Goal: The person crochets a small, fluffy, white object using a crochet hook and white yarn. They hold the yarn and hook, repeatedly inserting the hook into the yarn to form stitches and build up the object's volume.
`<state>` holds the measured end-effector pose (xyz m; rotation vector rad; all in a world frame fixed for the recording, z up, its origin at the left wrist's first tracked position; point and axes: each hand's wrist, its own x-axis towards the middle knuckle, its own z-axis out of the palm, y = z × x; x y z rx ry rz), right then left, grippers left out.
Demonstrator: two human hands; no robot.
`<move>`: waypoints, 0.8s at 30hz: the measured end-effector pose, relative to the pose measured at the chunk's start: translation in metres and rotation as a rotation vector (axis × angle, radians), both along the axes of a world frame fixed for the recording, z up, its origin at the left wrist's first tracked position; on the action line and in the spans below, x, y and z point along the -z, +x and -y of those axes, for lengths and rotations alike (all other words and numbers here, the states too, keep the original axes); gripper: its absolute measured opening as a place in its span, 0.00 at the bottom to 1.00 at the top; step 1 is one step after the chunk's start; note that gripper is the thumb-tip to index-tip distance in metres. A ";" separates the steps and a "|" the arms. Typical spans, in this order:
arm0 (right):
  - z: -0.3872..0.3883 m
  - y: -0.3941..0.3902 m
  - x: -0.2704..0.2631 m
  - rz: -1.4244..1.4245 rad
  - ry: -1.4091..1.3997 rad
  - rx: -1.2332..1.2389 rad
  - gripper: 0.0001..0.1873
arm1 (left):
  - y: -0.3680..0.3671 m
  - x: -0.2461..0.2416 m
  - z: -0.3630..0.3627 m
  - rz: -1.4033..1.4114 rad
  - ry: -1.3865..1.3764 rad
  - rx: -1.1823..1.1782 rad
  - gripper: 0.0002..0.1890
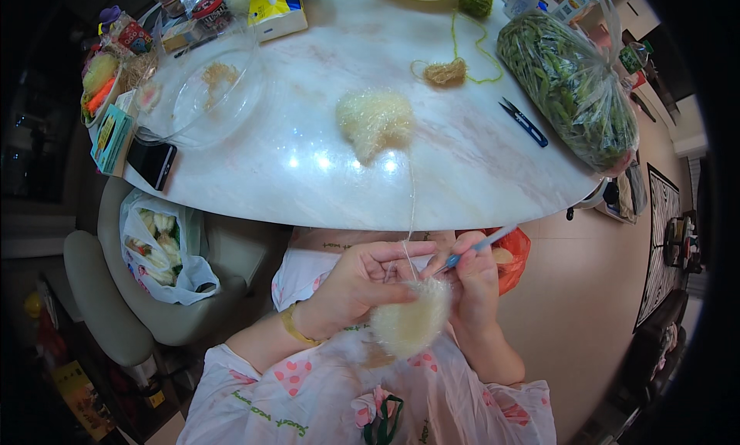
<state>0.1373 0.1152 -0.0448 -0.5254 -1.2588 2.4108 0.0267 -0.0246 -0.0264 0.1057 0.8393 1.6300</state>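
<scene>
My left hand pinches the upper edge of a fuzzy cream crocheted piece, with a strand of yarn running over its fingers. In my right hand is a crochet hook with a blue-grey grip, its tip at the piece's upper edge. The strand leads up over the table edge to a fluffy cream yarn bundle on the marble table. Thread snips lie to the right on the table.
A clear bag of green leafy pods sits at the table's right. Tan yarn and green yarn lie farther back. At left are a clear plastic lid and a phone. A plastic bag rests on a chair.
</scene>
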 end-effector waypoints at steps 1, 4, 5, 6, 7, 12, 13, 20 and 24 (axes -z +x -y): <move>0.001 -0.001 -0.001 0.000 0.136 0.033 0.08 | 0.003 0.000 -0.001 -0.031 -0.023 -0.020 0.31; -0.003 -0.001 -0.008 -0.164 1.062 0.086 0.07 | 0.008 0.001 -0.001 -0.108 -0.027 -0.086 0.33; -0.007 -0.001 -0.010 -0.221 1.450 0.100 0.07 | 0.008 0.001 -0.001 -0.104 -0.018 -0.078 0.34; -0.007 0.002 -0.013 -0.141 1.441 0.025 0.12 | 0.007 0.001 -0.001 -0.102 -0.019 -0.067 0.35; -0.009 0.001 -0.012 -0.234 1.522 0.057 0.12 | 0.006 0.000 -0.001 -0.103 -0.024 -0.053 0.36; -0.010 0.000 -0.002 -0.315 1.212 0.058 0.04 | -0.003 -0.009 -0.002 0.034 -0.040 0.081 0.37; -0.008 0.001 -0.001 -0.327 1.009 0.039 0.05 | -0.003 -0.011 -0.001 0.087 -0.018 0.085 0.37; -0.005 0.006 -0.008 -0.146 -0.078 0.025 0.07 | -0.007 -0.011 0.002 -0.031 -0.022 0.113 0.38; -0.009 0.002 -0.014 -0.241 1.104 0.027 0.04 | 0.005 -0.009 -0.002 -0.277 -0.016 -0.048 0.39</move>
